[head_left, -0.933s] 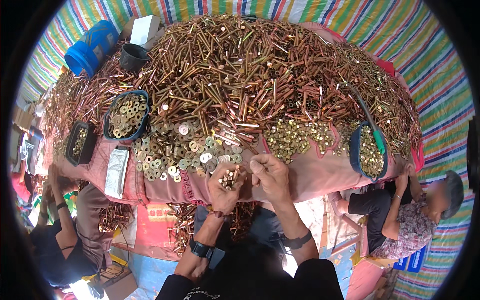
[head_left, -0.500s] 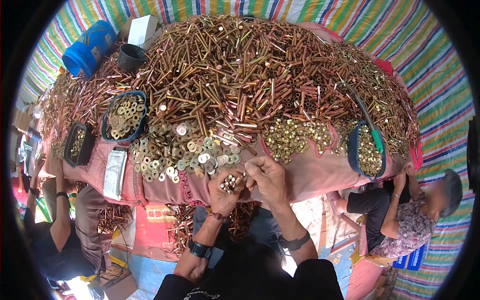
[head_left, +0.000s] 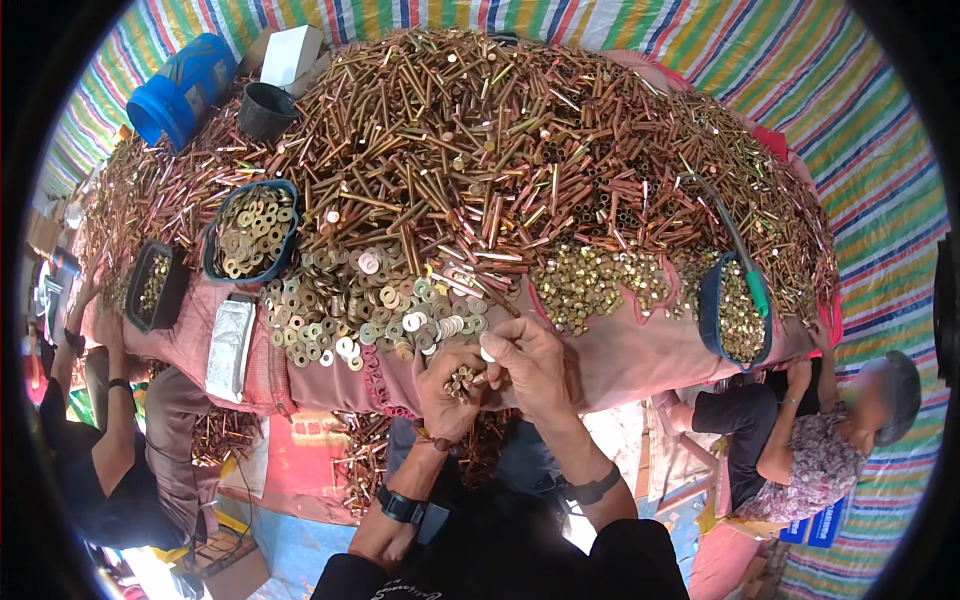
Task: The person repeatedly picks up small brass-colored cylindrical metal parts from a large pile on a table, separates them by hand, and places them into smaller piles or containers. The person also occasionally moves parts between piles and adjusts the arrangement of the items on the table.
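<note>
My left hand (head_left: 450, 392) is closed around a bunch of short brass-coloured bolts (head_left: 461, 382), their ends pointing up out of the fist. Close beside it, my right hand (head_left: 535, 365) pinches a small, pale, round washer (head_left: 487, 354) between thumb and fingertips, just above the bunch. Beyond the hands lies a spread of loose flat washers (head_left: 400, 310). To its right is a heap of small gold-coloured nuts (head_left: 580, 285). Behind both rises a large mound of copper-coloured metal bolts and tubes (head_left: 480, 150).
Washers fill a blue tub (head_left: 207, 245) on the left, near a dark bin (head_left: 135, 300) and a silver packet (head_left: 231, 350). Nuts fill another blue tub (head_left: 709, 325) at right, beside a green-handled tool (head_left: 756, 292). People sit at both sides. A blue bucket (head_left: 180, 88) lies far left.
My right hand has shifted slightly, and a pale washer now shows at its fingertips. The bunch in my left hand has tilted a little. The person at right has moved their arms.
</note>
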Available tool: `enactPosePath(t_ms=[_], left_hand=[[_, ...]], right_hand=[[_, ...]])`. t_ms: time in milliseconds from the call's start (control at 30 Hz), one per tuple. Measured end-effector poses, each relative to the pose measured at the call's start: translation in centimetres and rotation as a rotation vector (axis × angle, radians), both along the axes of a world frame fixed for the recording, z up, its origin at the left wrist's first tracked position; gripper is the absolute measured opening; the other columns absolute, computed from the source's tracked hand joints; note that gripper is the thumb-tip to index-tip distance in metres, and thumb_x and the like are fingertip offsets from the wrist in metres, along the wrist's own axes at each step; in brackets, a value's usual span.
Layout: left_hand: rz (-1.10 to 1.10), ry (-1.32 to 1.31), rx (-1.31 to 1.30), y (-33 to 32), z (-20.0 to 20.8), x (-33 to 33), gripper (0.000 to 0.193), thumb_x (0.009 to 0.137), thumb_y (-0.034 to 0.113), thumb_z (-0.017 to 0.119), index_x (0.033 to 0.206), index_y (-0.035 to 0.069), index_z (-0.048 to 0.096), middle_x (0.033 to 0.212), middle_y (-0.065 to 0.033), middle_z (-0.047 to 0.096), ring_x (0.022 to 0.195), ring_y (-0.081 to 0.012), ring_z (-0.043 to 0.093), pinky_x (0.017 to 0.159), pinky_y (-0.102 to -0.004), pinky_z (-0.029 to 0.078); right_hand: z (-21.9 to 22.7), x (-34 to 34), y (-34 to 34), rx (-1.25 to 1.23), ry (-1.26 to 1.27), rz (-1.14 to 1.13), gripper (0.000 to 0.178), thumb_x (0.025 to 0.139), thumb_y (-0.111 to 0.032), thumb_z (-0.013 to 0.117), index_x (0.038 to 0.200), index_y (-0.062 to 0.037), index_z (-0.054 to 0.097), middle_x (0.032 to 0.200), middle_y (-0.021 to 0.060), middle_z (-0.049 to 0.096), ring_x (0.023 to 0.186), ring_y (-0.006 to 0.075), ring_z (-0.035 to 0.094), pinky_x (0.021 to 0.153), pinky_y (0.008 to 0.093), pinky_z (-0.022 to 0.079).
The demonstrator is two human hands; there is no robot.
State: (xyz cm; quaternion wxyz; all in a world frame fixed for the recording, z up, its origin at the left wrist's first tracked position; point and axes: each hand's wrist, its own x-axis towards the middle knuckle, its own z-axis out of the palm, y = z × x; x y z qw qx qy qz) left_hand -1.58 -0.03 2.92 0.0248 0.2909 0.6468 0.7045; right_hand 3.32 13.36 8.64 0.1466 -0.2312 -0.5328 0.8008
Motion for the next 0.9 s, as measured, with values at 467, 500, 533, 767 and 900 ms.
enactPosePath(t_ms=[467, 500, 533, 767, 900], left_hand=[[0.036, -0.100, -0.127, -0.2, -1.0, 0.3, 0.019, 0.089, 0.028, 0.074, 0.097, 0.011, 0.069, 0.107, -0.0034, 0.076, 0.111, -0.0276, 0.071, 0.114, -0.0468, 0.033], [0.037, -0.117, -0.120, -0.2, -0.9, 0.4, 0.019, 0.089, 0.028, 0.074, 0.097, 0.011, 0.069, 0.107, -0.0035, 0.076, 0.111, -0.0273, 0.071, 0.115, -0.0474, 0.033], [0.043, -0.107, -0.117, -0.2, -0.9, 0.4, 0.018, 0.089, 0.026, 0.075, 0.096, 0.011, 0.069, 0.106, -0.0036, 0.076, 0.110, -0.0265, 0.071, 0.116, -0.0479, 0.031], [0.019, 0.041, -0.120, -0.1, -1.3, -0.1, 0.014, 0.088, -0.002, 0.076, 0.097, 0.002, 0.066, 0.108, -0.0107, 0.074, 0.101, -0.0213, 0.070, 0.090, -0.0343, 0.057], [0.035, 0.015, -0.115, -0.2, -1.3, 0.0, 0.016, 0.086, -0.007, 0.074, 0.097, 0.002, 0.066, 0.108, -0.0107, 0.074, 0.102, -0.0217, 0.071, 0.092, -0.0345, 0.056]], right_hand=[[-2.0, -3.1, 5.1, 1.403, -0.267, 0.006, 0.029, 0.090, -0.027, 0.080, 0.105, -0.0026, 0.074, 0.091, 0.0215, 0.068, 0.084, 0.0488, 0.067, 0.080, 0.0556, 0.053], [-1.9, -3.1, 5.4, 1.377, -0.290, 0.030, 0.029, 0.091, -0.026, 0.080, 0.107, -0.0025, 0.075, 0.089, 0.0200, 0.069, 0.083, 0.0456, 0.068, 0.079, 0.0534, 0.054], [-1.7, -3.1, 5.7, 1.351, -0.316, 0.051, 0.030, 0.091, -0.026, 0.080, 0.108, -0.0025, 0.075, 0.088, 0.0185, 0.070, 0.082, 0.0423, 0.069, 0.078, 0.0512, 0.054], [3.8, 2.8, 8.0, 0.573, -0.223, -0.010, 0.023, 0.099, -0.017, 0.078, 0.111, 0.0013, 0.075, 0.082, 0.0005, 0.069, 0.066, 0.0059, 0.059, 0.059, 0.0226, 0.048], [6.2, 4.0, 6.8, 0.548, 0.005, 0.018, 0.016, 0.099, -0.012, 0.077, 0.107, 0.0007, 0.074, 0.081, -0.0004, 0.068, 0.062, 0.0028, 0.056, 0.055, 0.0196, 0.044]])
